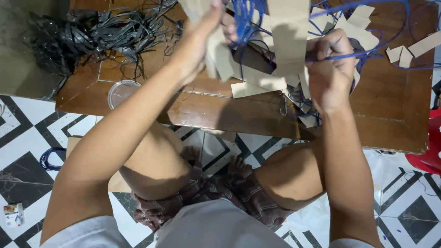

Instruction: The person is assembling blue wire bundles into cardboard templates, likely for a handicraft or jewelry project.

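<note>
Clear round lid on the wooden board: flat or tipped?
Flat. The clear round lid lies level on the wooden board, full circular outline visible, nothing on it.

Tan cardboard strips (288,36) hang upright, bunched above the wooden board. Thin blue cord (248,23) loops through them in a loose tangle, one strand pulled taut rightward.

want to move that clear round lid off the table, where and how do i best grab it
Grip the clear round lid by its rim, pinching from the table's near edge, where it lies flat and seems to overhang slightly. The black strap pile crowds its far side; the left hand is nearest.
</note>
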